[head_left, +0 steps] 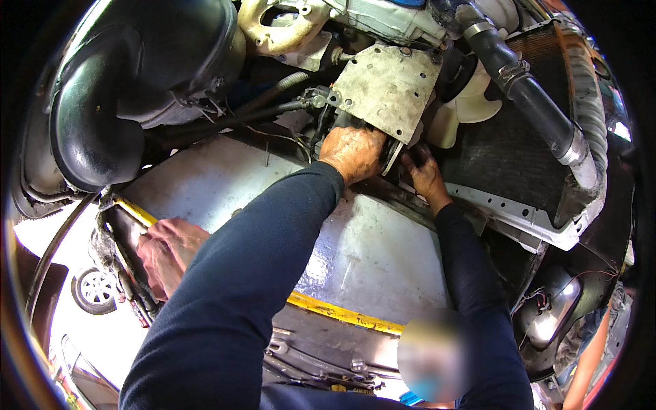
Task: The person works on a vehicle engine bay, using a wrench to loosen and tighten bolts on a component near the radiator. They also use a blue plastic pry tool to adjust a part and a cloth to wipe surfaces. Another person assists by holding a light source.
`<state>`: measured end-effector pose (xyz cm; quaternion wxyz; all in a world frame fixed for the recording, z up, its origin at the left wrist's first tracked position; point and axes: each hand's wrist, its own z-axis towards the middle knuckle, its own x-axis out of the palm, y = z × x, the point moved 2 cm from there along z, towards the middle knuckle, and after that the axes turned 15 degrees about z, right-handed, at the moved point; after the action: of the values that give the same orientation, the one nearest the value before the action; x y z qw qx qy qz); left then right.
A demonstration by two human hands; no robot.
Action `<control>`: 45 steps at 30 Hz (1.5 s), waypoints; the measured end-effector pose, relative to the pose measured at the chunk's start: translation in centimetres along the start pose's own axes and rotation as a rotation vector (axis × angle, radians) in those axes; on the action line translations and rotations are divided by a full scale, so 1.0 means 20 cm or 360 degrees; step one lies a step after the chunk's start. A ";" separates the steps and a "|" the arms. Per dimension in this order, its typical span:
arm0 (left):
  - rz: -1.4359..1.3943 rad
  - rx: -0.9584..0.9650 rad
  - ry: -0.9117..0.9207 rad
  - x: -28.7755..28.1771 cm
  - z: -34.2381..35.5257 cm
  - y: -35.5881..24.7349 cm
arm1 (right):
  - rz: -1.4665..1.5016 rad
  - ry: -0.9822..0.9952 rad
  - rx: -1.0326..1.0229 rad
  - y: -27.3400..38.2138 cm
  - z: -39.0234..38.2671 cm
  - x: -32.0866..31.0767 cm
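Under a pale, stained metal plate [383,85] with bolt holes, my left hand [352,149] reaches into the engine bay, its fingers mostly hidden behind the plate's lower edge. My right hand [424,178] is just right of that, low beside the plate, with curled fingers at shadowed parts; what they grip is unclear. A white fan [468,106] sits behind my right hand. Below both arms lies a pale metal panel [369,253] with a yellow edge, and a reddish crumpled cloth [171,253] rests on its left end. A hose with fittings [314,101] runs to the plate's left.
A large black curved duct [96,143] fills the upper left. On the right are a dark radiator [519,157] with a metal frame and a thick black hose [533,102] with clamps. Cables hang at both sides. A wheel [94,290] shows on the lower left.
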<state>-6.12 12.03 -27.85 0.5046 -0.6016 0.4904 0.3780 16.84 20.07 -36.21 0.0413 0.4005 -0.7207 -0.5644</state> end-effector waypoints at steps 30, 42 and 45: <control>0.0042 0.0058 -0.0052 0.02 0.01 -0.01 | 0.0171 0.0114 0.0272 -0.10 0.03 0.08; 0.0037 0.0055 -0.0086 0.01 0.00 -0.02 | -0.0080 0.0325 0.0486 -0.08 -0.11 0.17; 0.0044 0.0048 -0.0084 0.01 0.00 -0.02 | 0.0191 0.0465 0.0379 -0.13 -0.12 0.17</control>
<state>-5.66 12.03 -27.91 0.5212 -0.5768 0.4909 0.3933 17.17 15.98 -38.83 0.1314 0.4366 -0.7913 -0.4075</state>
